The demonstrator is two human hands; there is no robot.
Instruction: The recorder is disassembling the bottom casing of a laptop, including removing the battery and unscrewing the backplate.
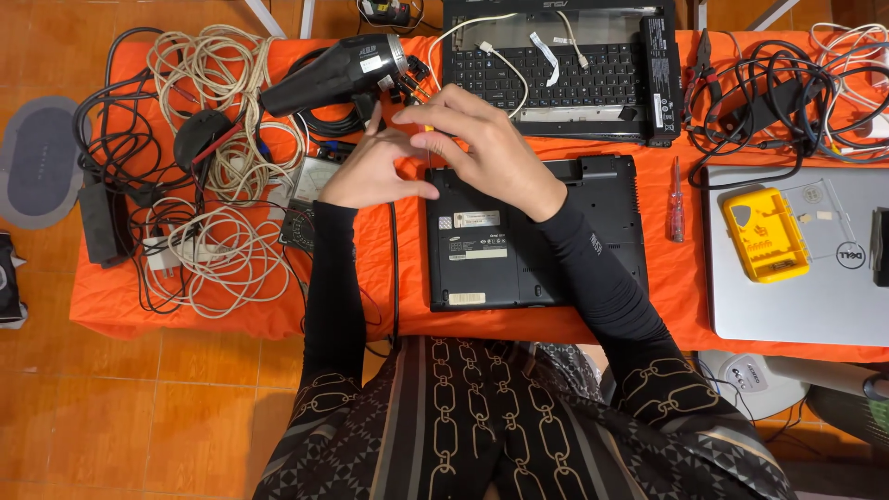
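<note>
Over the orange-covered counter [231, 315], seen from the head camera, I am bringing both hands together just above the top edge of a black plastic laptop base [519, 250] that is lying upside down in front of me. My left hand [370, 171] is sitting with fingers loosely curled and the forefinger pointing up; I cannot tell whether it is gripping anything. My right hand [486, 148] is arching over it, fingers bent and partly spread, with a small yellow tip showing between the two hands, too hidden to identify. Just beyond my hands a black heat gun [338, 72] is lying on its side, and beside that an opened black laptop keyboard deck [556, 69] with loose white ribbon cables. Coils of cream-coloured cable [222, 185] are piling up at my left. At my right a red-handled screwdriver [677, 199] is lying near the base, and a yellow plastic bit case [764, 233] is resting on a closed silver laptop [796, 287].
</note>
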